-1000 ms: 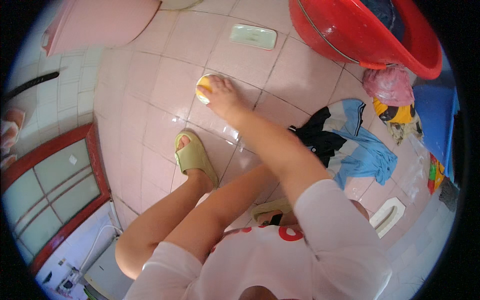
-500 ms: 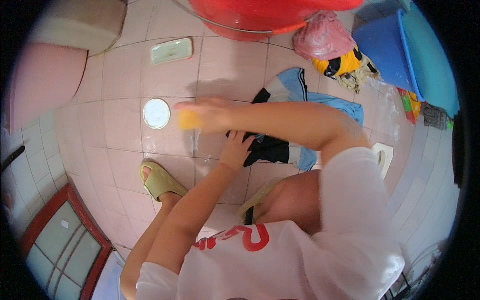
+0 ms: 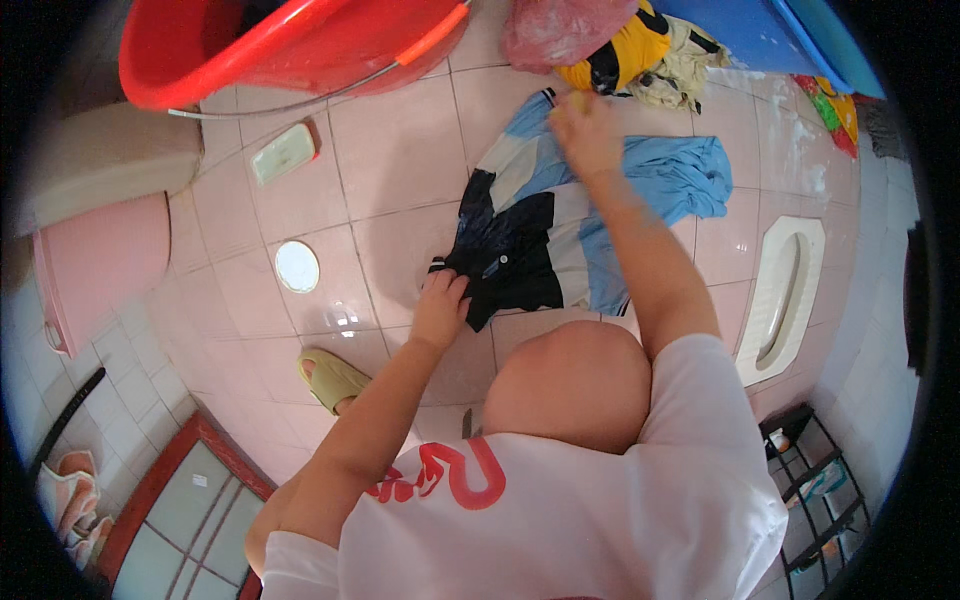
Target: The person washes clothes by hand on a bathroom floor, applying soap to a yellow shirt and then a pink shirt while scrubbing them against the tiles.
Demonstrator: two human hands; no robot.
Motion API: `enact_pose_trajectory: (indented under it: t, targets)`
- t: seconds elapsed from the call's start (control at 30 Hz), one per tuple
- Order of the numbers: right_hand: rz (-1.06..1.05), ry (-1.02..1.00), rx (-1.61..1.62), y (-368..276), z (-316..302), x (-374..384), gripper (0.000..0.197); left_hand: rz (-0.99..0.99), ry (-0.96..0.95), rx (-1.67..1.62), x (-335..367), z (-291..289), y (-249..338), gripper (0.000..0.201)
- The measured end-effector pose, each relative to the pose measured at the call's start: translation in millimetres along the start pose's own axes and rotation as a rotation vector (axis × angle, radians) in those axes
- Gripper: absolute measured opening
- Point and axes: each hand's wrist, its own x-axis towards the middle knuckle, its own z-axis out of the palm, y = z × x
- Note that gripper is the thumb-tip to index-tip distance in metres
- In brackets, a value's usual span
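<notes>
Shirt (image 3: 540,240): flat on pink floor tiles, in front of my knee.
Left hand (image 3: 440,305): fingers closed on shirt's dark near edge, pinning it.
Right hand (image 3: 585,130): closed around small yellow soap piece (image 3: 577,100), pressing shirt's far end.
Advice: I think left should keep cloth stretched while right rubs.

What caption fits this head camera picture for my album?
Left hand pins a blue-and-black shirt on pink floor tiles while right hand presses a yellow soap on it.
</notes>
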Motion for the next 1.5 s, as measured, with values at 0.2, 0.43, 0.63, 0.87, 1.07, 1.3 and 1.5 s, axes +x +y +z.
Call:
enact_pose_trajectory:
  t: [0.2, 0.43, 0.63, 0.87, 1.07, 1.3, 1.5]
  targets:
    - [0.141, -0.072, 0.088, 0.5, -26.8, 15.0, 0.035, -0.027, -0.05, 0.005, 12.2, -10.5, 8.3, 0.038]
    - [-0.653, -0.184, 0.38, -127.9, -6.8, -105.8, 0.024, -0.019, -0.075, 0.032, 17.2, -12.1, 13.8, 0.034]
    - [-0.281, 0.025, 0.212, -63.3, -7.7, -45.9, 0.027, -0.054, -0.062, 0.078, 13.8, -13.8, 16.7, 0.034]
    - [0.297, 0.083, 0.136, 26.9, -31.7, -13.6, 0.032, -0.049, -0.113, 0.097, 21.0, -11.0, 16.3, 0.031]
    - [-0.237, 0.045, 0.431, -99.2, -39.5, -188.6, 0.022, -0.026, -0.125, 0.129, 20.6, -13.5, 10.0, 0.033]
    - [0.17, -0.009, 0.14, 8.9, -62.0, -219.4, 0.036, -0.008, -0.087, 0.187, 15.3, -17.4, 1.5, 0.031]
    - [0.547, 0.02, 0.107, 42.1, -72.4, -204.0, 0.037, 0.045, -0.069, 0.216, 14.7, -12.3, 0.1, 0.032]
